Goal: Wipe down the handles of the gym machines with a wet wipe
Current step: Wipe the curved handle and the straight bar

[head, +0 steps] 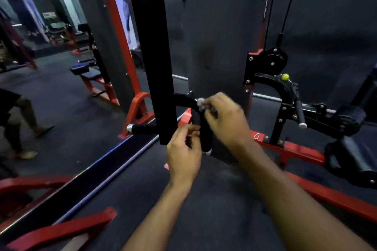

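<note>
Head view looks down on a dim gym with a dark floor (214, 199) and a long mirror (61, 87) along the left wall, in which benches and a person's legs are reflected. A red machine frame (326, 189) runs low across the right side, and a black upright post (155, 47) stands in the middle, just left of the hands. To the right sits a black pulley housing (269, 61) with a cable (289, 2) rising from it, a curved black arm below it carrying a small yellow knob (285, 77), and a short black grip with a silver end cap (300, 115).

The task's thing, a curved black handle (201, 124), arches from behind the post and comes down between the two hands, its lower end near the floor. A second black grip with a silver cap (140, 129) pokes out to the left of the post.

The right hand (226, 120) is above and to the right of the handle, fingers curled and pinching a small white wipe (201, 101) against the top of the curve. The left hand (184, 153) is lower, on the left of the handle's straight part, fingers loosely curled toward it; motion blur makes it impossible to tell whether they actually grip the handle or only touch it.
</note>
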Available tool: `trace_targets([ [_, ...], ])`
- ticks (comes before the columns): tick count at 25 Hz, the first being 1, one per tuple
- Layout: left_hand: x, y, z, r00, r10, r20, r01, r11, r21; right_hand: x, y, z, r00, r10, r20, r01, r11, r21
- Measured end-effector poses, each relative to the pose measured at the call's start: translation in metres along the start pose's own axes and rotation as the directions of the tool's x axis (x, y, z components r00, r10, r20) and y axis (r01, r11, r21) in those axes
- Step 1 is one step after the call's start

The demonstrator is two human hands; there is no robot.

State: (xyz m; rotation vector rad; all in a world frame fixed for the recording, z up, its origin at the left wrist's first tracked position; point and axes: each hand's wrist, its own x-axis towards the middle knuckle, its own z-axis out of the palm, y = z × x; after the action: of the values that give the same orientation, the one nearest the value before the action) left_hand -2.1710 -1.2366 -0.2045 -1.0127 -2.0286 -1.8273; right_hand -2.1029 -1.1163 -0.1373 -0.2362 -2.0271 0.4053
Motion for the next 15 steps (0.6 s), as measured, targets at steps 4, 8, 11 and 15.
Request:
trace_targets([
  [4, 0.014, 0.027, -0.007, 0.996, -0.045, 0.081, 0.040, 0.997, 0.059, -0.027, 0.007, 0.007, 0.980, 0.101, 0.169, -0.099, 0.995, -0.023],
  [8, 0.009, 0.050, 0.012, 0.975, -0.102, 0.196, 0.090, 0.994, 0.065, -0.052, 0.028, -0.034, 0.881, 0.322, 0.347, -0.308, 0.947, -0.094],
  [11, 0.006, 0.068, 0.051, 0.965, -0.095, 0.246, 0.079, 0.994, 0.072, -0.053, 0.046, -0.076, 0.879, 0.398, 0.264, -0.384, 0.917, -0.106],
  [15, -0.002, 0.106, 0.126, 0.946, -0.066, 0.317, 0.053, 0.997, 0.051, -0.055, 0.095, -0.148, 0.871, 0.429, 0.241, -0.408, 0.903, -0.135],
])
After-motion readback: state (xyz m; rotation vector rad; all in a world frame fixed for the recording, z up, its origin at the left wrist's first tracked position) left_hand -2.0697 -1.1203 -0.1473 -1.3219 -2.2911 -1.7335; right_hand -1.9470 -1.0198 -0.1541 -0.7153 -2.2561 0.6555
